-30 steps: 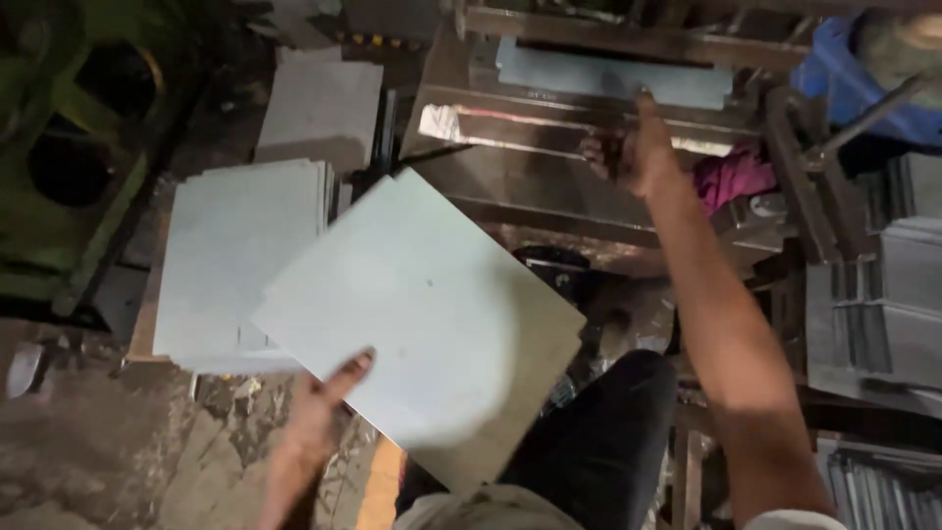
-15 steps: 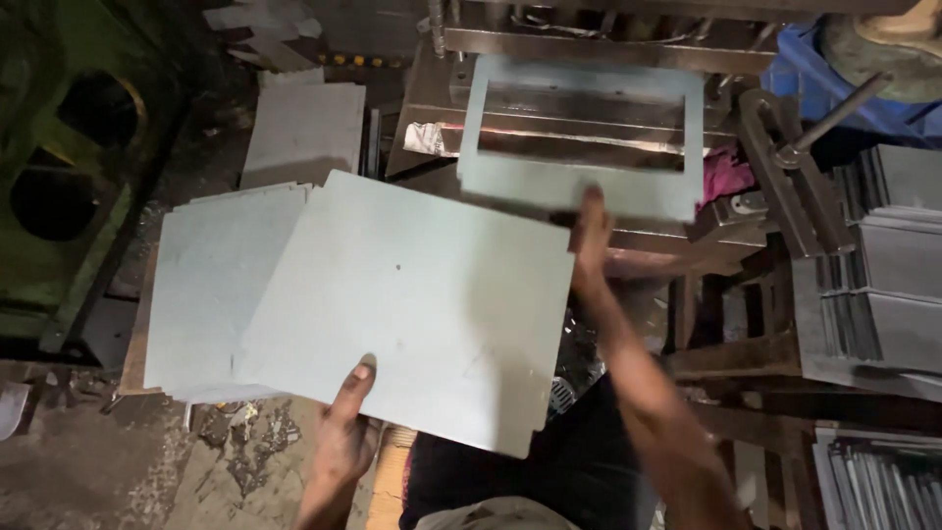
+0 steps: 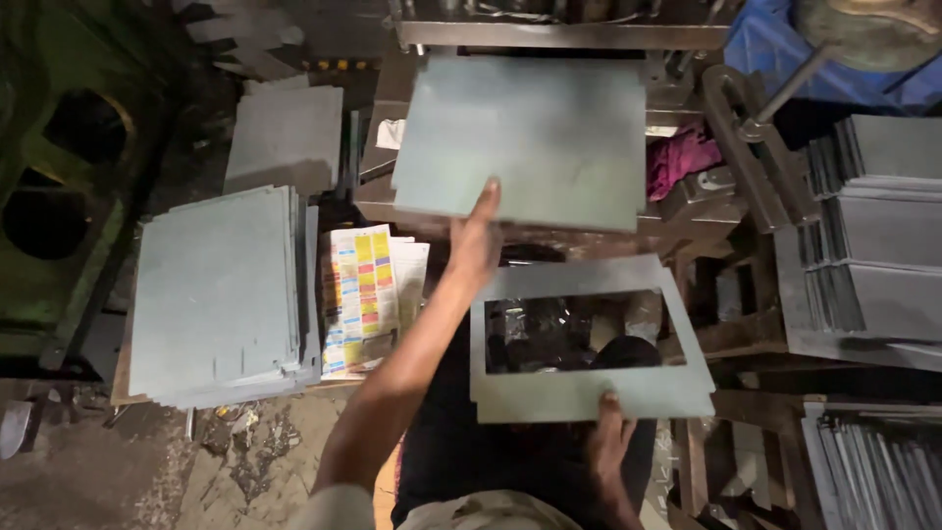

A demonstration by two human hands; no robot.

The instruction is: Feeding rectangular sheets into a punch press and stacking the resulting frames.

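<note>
Up close, left hand (image 3: 478,236) gripping the plain grey sheet (image 3: 525,142) on the press bed (image 3: 687,211), right hand (image 3: 610,442) holding the cut-out frame (image 3: 589,393) just below the press bed, stacked sheets (image 3: 216,294) well left of it, coloured paper (image 3: 363,294) beside the stack.

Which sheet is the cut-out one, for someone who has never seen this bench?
Start at the press bed at the top, where the left hand pushes in a solid sheet. Just below it, the right hand holds the frame by its near edge. Unlike the solid sheets in the stack, it has a rectangular window.
</note>
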